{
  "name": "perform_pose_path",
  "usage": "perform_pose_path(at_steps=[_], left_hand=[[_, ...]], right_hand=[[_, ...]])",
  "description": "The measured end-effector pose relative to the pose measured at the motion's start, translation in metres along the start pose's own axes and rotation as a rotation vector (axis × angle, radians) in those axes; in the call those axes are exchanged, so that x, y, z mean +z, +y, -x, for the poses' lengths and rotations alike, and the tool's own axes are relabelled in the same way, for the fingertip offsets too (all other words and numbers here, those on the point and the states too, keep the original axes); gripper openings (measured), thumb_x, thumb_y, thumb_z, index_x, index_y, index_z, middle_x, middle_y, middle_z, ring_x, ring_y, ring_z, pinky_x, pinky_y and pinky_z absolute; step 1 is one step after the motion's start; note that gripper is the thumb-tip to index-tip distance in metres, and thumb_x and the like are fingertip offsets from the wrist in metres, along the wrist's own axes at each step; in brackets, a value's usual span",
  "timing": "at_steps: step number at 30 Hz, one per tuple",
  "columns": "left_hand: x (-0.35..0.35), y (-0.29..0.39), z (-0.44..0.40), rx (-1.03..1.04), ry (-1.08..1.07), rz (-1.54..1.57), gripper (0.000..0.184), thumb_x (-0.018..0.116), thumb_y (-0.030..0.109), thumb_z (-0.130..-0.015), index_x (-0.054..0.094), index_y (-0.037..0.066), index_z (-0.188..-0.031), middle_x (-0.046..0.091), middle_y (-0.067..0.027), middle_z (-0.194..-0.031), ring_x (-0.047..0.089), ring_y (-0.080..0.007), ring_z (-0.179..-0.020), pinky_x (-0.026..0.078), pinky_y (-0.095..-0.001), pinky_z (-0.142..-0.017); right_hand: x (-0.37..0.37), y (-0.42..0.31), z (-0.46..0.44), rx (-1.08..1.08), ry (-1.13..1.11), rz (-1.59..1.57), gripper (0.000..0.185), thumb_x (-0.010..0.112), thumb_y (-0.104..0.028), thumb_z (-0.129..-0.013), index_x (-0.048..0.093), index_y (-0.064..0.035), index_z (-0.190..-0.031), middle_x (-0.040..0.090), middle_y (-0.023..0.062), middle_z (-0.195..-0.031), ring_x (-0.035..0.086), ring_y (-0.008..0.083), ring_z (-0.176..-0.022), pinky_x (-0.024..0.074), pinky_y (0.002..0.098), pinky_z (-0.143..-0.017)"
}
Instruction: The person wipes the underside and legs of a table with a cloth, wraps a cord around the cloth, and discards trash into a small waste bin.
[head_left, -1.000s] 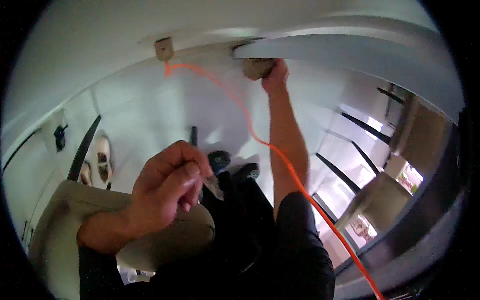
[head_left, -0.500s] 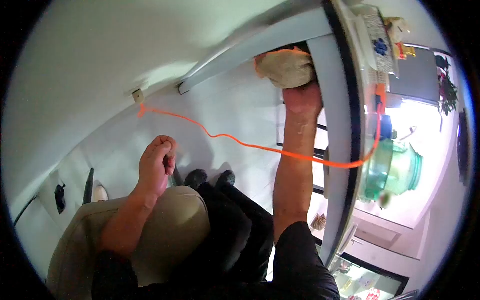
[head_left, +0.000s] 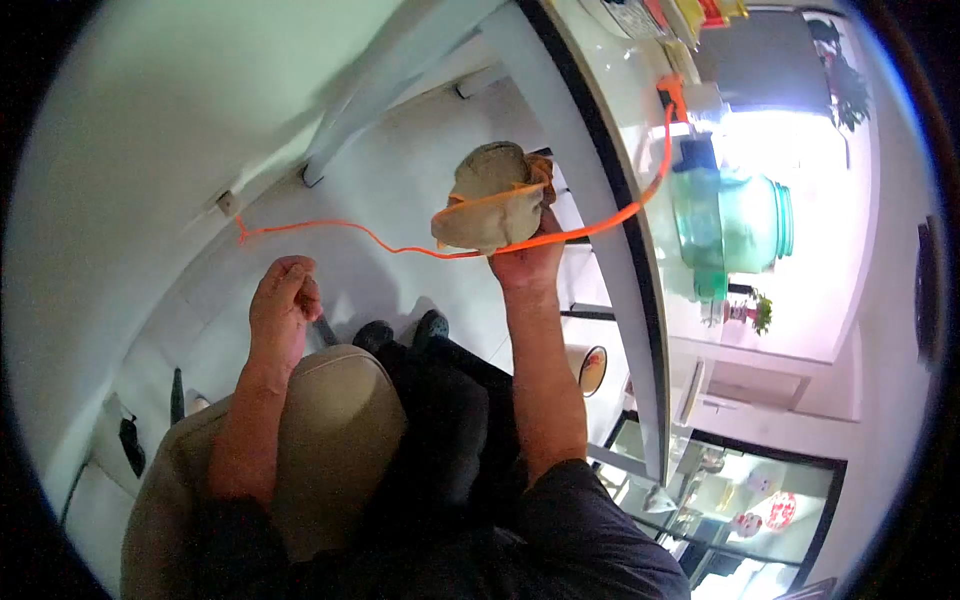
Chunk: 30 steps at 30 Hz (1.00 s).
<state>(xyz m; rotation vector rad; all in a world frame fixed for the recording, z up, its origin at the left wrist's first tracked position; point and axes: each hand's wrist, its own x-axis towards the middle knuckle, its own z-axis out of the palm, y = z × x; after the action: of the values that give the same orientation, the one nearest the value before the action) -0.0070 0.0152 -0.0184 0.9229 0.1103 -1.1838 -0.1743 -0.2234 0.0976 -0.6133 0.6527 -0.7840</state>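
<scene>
A beige cloth item with orange edging (head_left: 490, 215), perhaps a cap or a slipper, rests in my right hand (head_left: 530, 262), whose fingers are mostly behind it. It hangs over the floor beside the table edge. An orange cord (head_left: 365, 232) runs from a wall socket (head_left: 227, 204), past the cloth item and my right hand, up to an orange plug end (head_left: 671, 95) on the table. My left hand (head_left: 284, 305) is above the beige chair, with its fingers curled together; what it may hold is too small to make out.
The table (head_left: 625, 140) stands on the right, bearing a green translucent jar (head_left: 740, 222). A padded beige chair (head_left: 335, 430) is at lower left. Dark shoes (head_left: 430, 328) are on the floor. A glass cabinet (head_left: 755, 500) stands at lower right.
The cloth item in my right hand has come out from under the table frame toward the left and lower. The view has turned, showing more of the tabletop. My left hand stays curled.
</scene>
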Motion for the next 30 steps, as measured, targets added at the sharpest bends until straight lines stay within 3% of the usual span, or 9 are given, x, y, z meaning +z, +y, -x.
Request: perform_pose_path(at_steps=[6, 8, 9, 12, 14, 15, 18, 24, 30], left_hand=[[0.003, 0.000, -0.001, 0.000, -0.010, 0.010, 0.018, 0.054, 0.022, -0.098, 0.060, 0.007, -0.107, 0.057, -0.0009, -0.074, 0.052, -0.0116, -0.063, 0.043, -0.0264, -0.060], [0.006, 0.006, 0.004, -0.003, 0.035, -0.028, 0.017, 0.054, 0.022, -0.099, 0.061, 0.009, -0.107, 0.059, -0.0009, -0.078, 0.055, -0.0119, -0.067, 0.045, -0.0269, -0.062], [0.004, 0.006, 0.003, -0.028, 0.011, -0.042, 0.017, 0.054, 0.022, -0.099, 0.061, 0.009, -0.107, 0.059, -0.0009, -0.078, 0.055, -0.0119, -0.067, 0.045, -0.0269, -0.062], [-0.002, 0.003, -0.001, 0.035, -0.022, -0.027, 0.018, 0.056, 0.023, -0.098, 0.063, 0.008, -0.107, 0.062, 0.0002, -0.081, 0.054, -0.0093, -0.066, 0.043, -0.0249, -0.060], [-0.005, 0.004, -0.004, 0.047, 0.026, 0.010, 0.020, 0.059, 0.024, -0.097, 0.063, 0.008, -0.107, 0.062, 0.0011, -0.080, 0.053, -0.0088, -0.065, 0.041, -0.0235, -0.058], [-0.009, 0.003, -0.006, 0.052, -0.043, 0.058, 0.020, 0.061, 0.024, -0.096, 0.064, 0.008, -0.107, 0.061, 0.0017, -0.080, 0.052, -0.0090, -0.063, 0.040, -0.0236, -0.057], [-0.010, 0.004, -0.004, 0.042, -0.042, 0.072, 0.019, 0.061, 0.022, -0.095, 0.064, 0.008, -0.106, 0.060, 0.0023, -0.078, 0.052, -0.0089, -0.064, 0.041, -0.0241, -0.057], [0.000, 0.008, 0.000, 0.031, 0.035, 0.067, 0.018, 0.056, 0.023, -0.097, 0.062, 0.009, -0.106, 0.056, 0.0019, -0.075, 0.051, -0.0099, -0.063, 0.043, -0.0245, -0.059], [-0.005, 0.008, -0.001, 0.036, -0.024, 0.057, 0.018, 0.055, 0.025, -0.097, 0.061, 0.009, -0.105, 0.055, 0.0005, -0.076, 0.051, -0.0097, -0.065, 0.041, -0.0246, -0.058]], right_hand=[[0.009, -0.022, 0.097, -0.234, 0.362, 0.223, 0.040, 0.052, -0.023, -0.098, 0.051, -0.0016, -0.131, 0.057, 0.0143, -0.125, 0.056, 0.0272, -0.116, 0.0500, 0.0407, -0.095], [0.013, -0.025, 0.144, -0.408, 0.527, 0.653, 0.034, 0.056, -0.017, -0.096, 0.056, 0.0008, -0.125, 0.059, 0.0151, -0.122, 0.058, 0.0251, -0.112, 0.0500, 0.0392, -0.093], [0.015, -0.027, 0.163, -0.422, 0.562, 0.649, 0.034, 0.056, -0.017, -0.096, 0.056, 0.0008, -0.125, 0.059, 0.0151, -0.122, 0.058, 0.0251, -0.112, 0.0500, 0.0392, -0.093], [0.008, -0.037, 0.215, -0.625, 0.810, 1.350, 0.027, 0.065, -0.012, -0.088, 0.063, 0.0022, -0.111, 0.065, 0.0150, -0.111, 0.063, 0.0268, -0.103, 0.0502, 0.0363, -0.088], [-0.003, -0.045, 0.234, -1.004, 0.679, 1.688, 0.027, 0.067, -0.010, -0.085, 0.065, -0.0002, -0.110, 0.064, 0.0154, -0.109, 0.063, 0.0294, -0.103, 0.0511, 0.0383, -0.087], [0.005, -0.060, 0.245, -1.034, 0.533, 2.079, 0.031, 0.066, 0.000, -0.084, 0.062, 0.0024, -0.114, 0.063, 0.0184, -0.114, 0.063, 0.0302, -0.103, 0.0510, 0.0366, -0.089], [-0.012, -0.079, 0.237, -1.275, 0.332, 2.556, 0.029, 0.069, -0.001, -0.076, 0.071, -0.0049, -0.105, 0.061, 0.0121, -0.114, 0.062, 0.0307, -0.102, 0.0511, 0.0431, -0.087], [-0.013, -0.061, 0.166, -1.444, 0.551, 2.541, 0.027, 0.071, -0.011, -0.076, 0.075, -0.0125, -0.102, 0.061, 0.0080, -0.110, 0.062, 0.0317, -0.099, 0.0508, 0.0436, -0.087], [0.040, -0.020, 0.088, -1.547, 0.559, 2.287, 0.030, 0.067, -0.005, -0.081, 0.070, -0.0051, -0.110, 0.062, 0.0169, -0.113, 0.060, 0.0369, -0.102, 0.0496, 0.0458, -0.088]])
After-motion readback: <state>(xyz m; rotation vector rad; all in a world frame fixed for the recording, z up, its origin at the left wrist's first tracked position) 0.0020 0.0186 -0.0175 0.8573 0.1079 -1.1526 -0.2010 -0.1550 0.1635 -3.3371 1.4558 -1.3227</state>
